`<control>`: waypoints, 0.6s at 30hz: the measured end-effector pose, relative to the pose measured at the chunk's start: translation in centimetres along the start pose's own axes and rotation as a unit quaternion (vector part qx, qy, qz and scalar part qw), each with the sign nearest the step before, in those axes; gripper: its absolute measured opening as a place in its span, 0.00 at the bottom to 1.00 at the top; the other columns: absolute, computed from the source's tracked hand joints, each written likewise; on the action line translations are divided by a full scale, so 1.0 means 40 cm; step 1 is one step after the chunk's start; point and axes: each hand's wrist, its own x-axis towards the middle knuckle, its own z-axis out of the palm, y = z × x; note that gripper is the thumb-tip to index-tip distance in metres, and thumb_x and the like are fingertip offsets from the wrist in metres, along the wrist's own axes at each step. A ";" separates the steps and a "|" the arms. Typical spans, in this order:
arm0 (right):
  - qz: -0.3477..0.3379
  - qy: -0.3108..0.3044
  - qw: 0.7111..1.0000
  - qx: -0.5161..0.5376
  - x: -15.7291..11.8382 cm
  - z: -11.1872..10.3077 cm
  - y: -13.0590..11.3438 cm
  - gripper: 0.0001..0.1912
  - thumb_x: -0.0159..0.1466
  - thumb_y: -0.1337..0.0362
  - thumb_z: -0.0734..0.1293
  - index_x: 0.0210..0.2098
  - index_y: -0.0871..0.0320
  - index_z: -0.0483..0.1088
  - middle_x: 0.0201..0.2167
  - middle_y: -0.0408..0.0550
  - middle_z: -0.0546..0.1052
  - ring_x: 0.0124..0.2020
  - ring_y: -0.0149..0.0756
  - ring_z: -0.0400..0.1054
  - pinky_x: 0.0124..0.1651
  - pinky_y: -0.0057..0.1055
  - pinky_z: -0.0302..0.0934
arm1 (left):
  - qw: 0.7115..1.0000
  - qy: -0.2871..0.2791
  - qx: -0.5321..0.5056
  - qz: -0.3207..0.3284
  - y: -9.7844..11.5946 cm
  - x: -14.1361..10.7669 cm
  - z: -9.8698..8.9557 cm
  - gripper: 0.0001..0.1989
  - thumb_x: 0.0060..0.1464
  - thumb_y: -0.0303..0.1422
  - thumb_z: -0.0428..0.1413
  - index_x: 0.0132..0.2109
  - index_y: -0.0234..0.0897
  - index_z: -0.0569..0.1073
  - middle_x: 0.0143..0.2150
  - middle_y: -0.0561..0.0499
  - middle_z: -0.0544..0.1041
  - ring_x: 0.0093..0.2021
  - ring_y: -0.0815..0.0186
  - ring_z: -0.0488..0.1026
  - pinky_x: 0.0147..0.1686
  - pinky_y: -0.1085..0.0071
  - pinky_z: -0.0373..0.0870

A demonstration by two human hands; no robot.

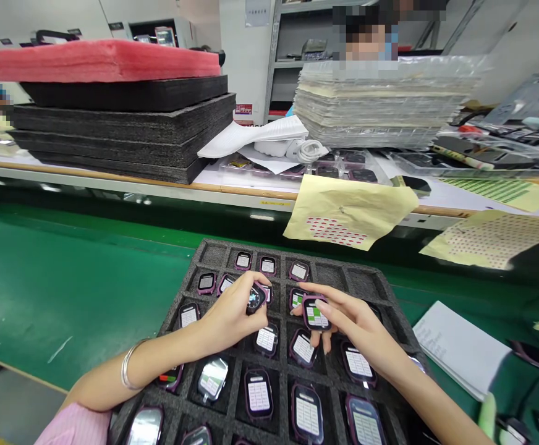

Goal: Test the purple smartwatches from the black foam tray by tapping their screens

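A black foam tray (214,254) lies on the green mat, its square pockets holding several small touchscreen devices with purple-rimmed cases. One device in a pocket near my hands (259,395) shows a white grid on its screen. My left hand (230,312) grips a device with a dark, lit screen (255,298) above the tray. My right hand (355,324) pinches another device (316,314) between its fingers and thumb, showing a green and white screen. The two held devices are close together, and my hands hide some pockets beneath them.
A green mat (65,290) covers the bench. Yellow sheets with red dots (343,213) and a white paper pad (459,349) lie beside the tray. Stacked black foam trays (121,133), stacked clear trays (381,102), and a person (366,37) stand beyond.
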 end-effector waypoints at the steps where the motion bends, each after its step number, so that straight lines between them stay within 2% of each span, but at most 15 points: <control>1: 0.002 -0.002 1.000 -0.001 0.002 -0.002 0.002 0.25 0.65 0.53 0.64 0.57 0.59 0.63 0.41 0.54 0.78 0.24 0.36 0.74 0.22 0.28 0.68 | 1.000 0.002 -0.003 0.004 0.001 0.000 -0.001 0.17 0.52 0.27 0.52 0.49 0.39 0.62 0.45 0.48 0.72 0.45 0.62 0.70 0.47 0.66 0.65; 6: 0.008 -0.024 1.000 0.002 0.010 -0.010 0.013 0.28 0.63 0.50 0.66 0.57 0.58 0.63 0.42 0.56 0.78 0.23 0.38 0.75 0.21 0.30 0.68 | 1.000 0.000 -0.011 0.010 0.002 0.003 -0.003 0.15 0.51 0.26 0.52 0.48 0.39 0.64 0.44 0.49 0.72 0.45 0.62 0.70 0.46 0.67 0.66; 12: 0.007 -0.013 1.000 0.003 -0.001 -0.003 0.003 0.24 0.65 0.54 0.65 0.57 0.59 0.63 0.42 0.54 0.78 0.24 0.35 0.74 0.22 0.28 0.67 | 1.000 0.015 -0.014 0.021 0.001 0.003 -0.005 0.18 0.51 0.26 0.53 0.51 0.38 0.63 0.46 0.48 0.73 0.45 0.62 0.71 0.46 0.68 0.66; 18: 0.005 -0.016 1.000 0.003 0.000 -0.003 0.005 0.25 0.65 0.53 0.64 0.57 0.59 0.63 0.42 0.55 0.78 0.24 0.35 0.74 0.22 0.27 0.67 | 1.000 0.012 -0.004 0.015 0.009 0.001 -0.009 0.16 0.51 0.25 0.52 0.48 0.37 0.64 0.43 0.49 0.73 0.43 0.63 0.71 0.45 0.68 0.67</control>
